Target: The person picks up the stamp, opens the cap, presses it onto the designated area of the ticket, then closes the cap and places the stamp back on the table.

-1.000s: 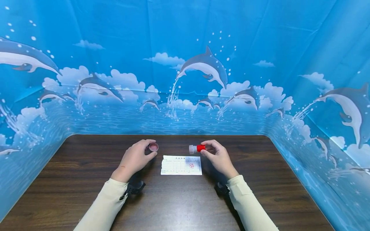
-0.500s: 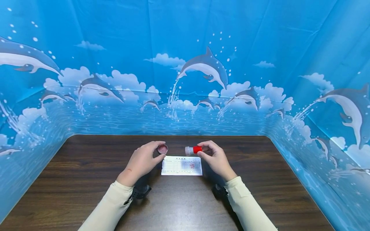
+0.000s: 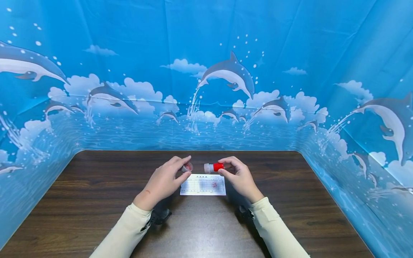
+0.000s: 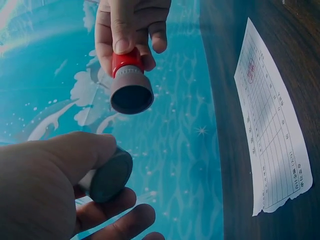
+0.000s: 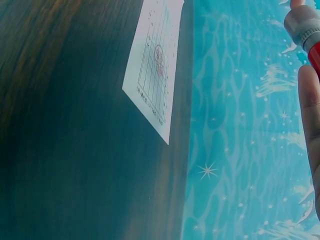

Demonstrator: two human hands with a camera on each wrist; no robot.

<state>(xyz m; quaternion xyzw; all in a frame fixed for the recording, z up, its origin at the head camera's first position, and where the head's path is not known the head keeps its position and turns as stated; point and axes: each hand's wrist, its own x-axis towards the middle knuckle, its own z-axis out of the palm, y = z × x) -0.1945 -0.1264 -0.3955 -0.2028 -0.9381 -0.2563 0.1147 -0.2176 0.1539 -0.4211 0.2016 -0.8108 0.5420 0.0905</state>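
My left hand (image 3: 166, 180) pinches a small round clear cap (image 3: 187, 167) between thumb and fingers, its open side turned toward the right. Facing it, my right hand (image 3: 238, 174) holds a stamp (image 3: 213, 167) by its red handle, the wide pale round end pointing left. A short gap separates cap and stamp; in the left wrist view the stamp's dark round face (image 4: 132, 99) is seen above the cap (image 4: 111, 175). Below both lies a white paper slip (image 3: 202, 185) with a printed grid and a red round stamp mark on its right part.
Both hands are over a dark wood-grain table (image 3: 206, 222). A blue curtain (image 3: 148, 122) printed with dolphins rises along the table's back and side edges. A black wrist device (image 3: 159, 216) is strapped under the left wrist.
My left hand has moved right with the cap, which has tilted to face the stamp. My right hand has shifted slightly left with the stamp, narrowing the gap. The slip has stayed in place.
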